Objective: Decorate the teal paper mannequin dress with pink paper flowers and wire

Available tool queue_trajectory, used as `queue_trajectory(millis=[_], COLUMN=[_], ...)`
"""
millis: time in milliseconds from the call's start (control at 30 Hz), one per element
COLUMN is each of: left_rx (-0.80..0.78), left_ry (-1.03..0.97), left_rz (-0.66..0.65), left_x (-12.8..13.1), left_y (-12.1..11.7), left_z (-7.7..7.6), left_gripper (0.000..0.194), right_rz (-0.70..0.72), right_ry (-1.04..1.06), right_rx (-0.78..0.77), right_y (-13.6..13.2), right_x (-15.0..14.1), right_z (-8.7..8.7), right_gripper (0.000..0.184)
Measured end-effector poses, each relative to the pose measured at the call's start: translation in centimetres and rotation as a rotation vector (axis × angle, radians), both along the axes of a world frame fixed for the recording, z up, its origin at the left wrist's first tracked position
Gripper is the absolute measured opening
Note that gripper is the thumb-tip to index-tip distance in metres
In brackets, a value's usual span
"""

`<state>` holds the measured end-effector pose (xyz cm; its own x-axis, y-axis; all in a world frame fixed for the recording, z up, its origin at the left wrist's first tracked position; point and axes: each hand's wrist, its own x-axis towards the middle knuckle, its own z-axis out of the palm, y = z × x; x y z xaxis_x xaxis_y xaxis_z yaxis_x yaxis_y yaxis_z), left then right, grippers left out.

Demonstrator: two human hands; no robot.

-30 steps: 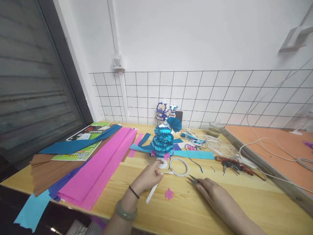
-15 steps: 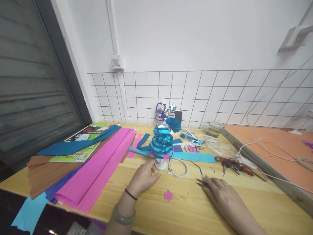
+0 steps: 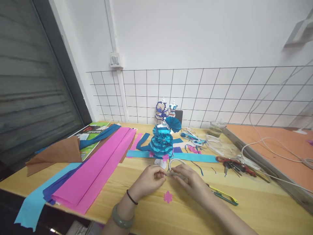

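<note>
My left hand (image 3: 150, 179) is closed in a pinch, its fingertips at the loose end of white tape. My right hand (image 3: 192, 182) grips the near side of the tape roll (image 3: 176, 160) on the table, covering part of the ring. Just beyond my hands stands a blue ruffled paper figure (image 3: 161, 143), upright on a white round base (image 3: 160, 163), with small pink flowers along its hem. A loose pink paper flower (image 3: 168, 196) lies flat in front of my hands. Yellow-and-green snips (image 3: 224, 195) rest beside my right forearm, their tips hidden behind it.
At left lie pink crepe paper (image 3: 95, 169), brown paper (image 3: 56, 151) and a green magazine (image 3: 89, 147). Cut strips and a long light-blue strip (image 3: 195, 157) lie behind. Keys and tools (image 3: 236, 166) sit right, near a white cable (image 3: 269, 173). Two smaller figures (image 3: 161, 109) stand behind.
My right hand has let go of the snips and moved left onto the tape roll. My left hand has closed into a pinch and shifted slightly right. The brown paper has folded over the blue strip.
</note>
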<state>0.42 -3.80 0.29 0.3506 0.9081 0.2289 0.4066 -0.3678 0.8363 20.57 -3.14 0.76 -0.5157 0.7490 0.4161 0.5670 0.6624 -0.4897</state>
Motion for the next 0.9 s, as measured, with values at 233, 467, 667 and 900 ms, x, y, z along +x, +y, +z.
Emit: queue_trajectory(millis=[233, 467, 667, 900], left_rx=[-0.037, -0.046, -0.078, -0.28], left_ry=[-0.07, -0.038, -0.051, -0.234], left_rz=[-0.013, -0.03, -0.036, -0.013], left_x=[0.2, 0.3, 0.2, 0.1], left_y=[0.2, 0.2, 0.2, 0.0], left_z=[-0.4, -0.3, -0.6, 0.6], left_gripper=[0.019, 0.023, 0.023, 0.024], right_rz=[-0.012, -0.036, -0.045, 0.004], right_ry=[0.124, 0.134, 0.069, 0.07], right_rx=[-0.039, 0.113, 0.114, 0.075], right_y=[0.2, -0.2, -0.4, -1.0], right_x=[-2.6, -2.2, -2.4, -2.3], right_z=[-1.0, -1.7, -1.3, -1.1], right_gripper=[0.017, 0.014, 0.015, 0.015])
